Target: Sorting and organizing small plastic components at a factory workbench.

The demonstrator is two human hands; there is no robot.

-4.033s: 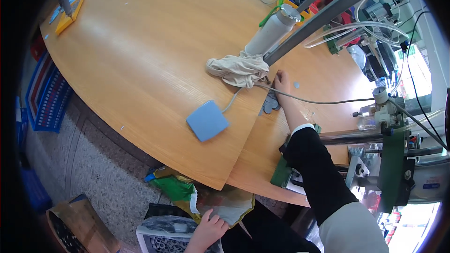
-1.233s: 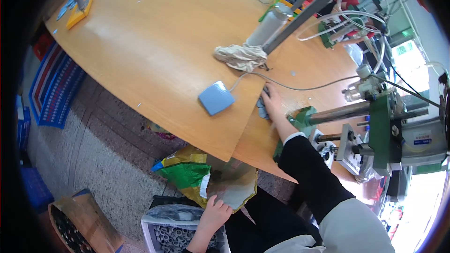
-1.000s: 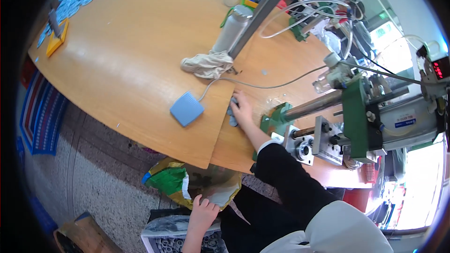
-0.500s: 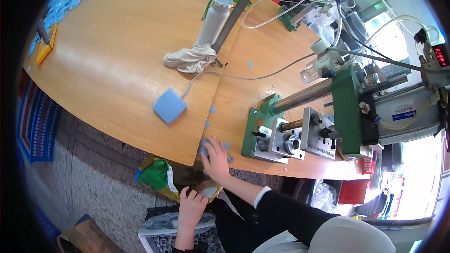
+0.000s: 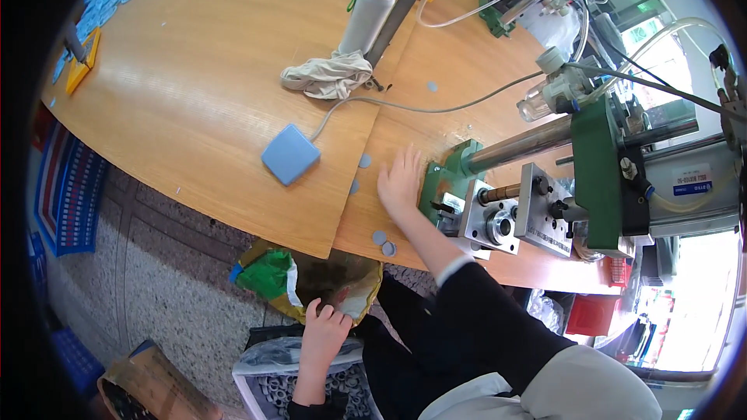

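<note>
- Our right hand (image 5: 401,183) lies flat and spread on the wooden table (image 5: 194,101), fingers unclenched and grasping nothing; it sits just beside the green base of the press machine (image 5: 545,187), on that base's left.
- The small grey discs (image 5: 383,243) are scattered around that hand; one pair lies near the table's front edge, toward us from the palm and close by the forearm; another disc (image 5: 365,160) lies just off the fingertips on the hand's left, and one more rests at the seam between the two boards, a little lower.
- So the discs lie to the left of the right hand and on its near side, none under a pinch; being round, they have no long axis to line up with.
- Our left hand (image 5: 325,332) is well apart, down below the table edge; its fingers curl over the rim of a green and yellow bag (image 5: 268,280), just above a crate of dark rings (image 5: 268,385); whether it clasps anything inside we cannot tell.
- The right hand is plainly the nearer one to the discs.
- Farther off stand the blue square pad (image 5: 289,155) with its cable, a crumpled cloth (image 5: 327,78) and a metal bottle (image 5: 370,12).
</note>
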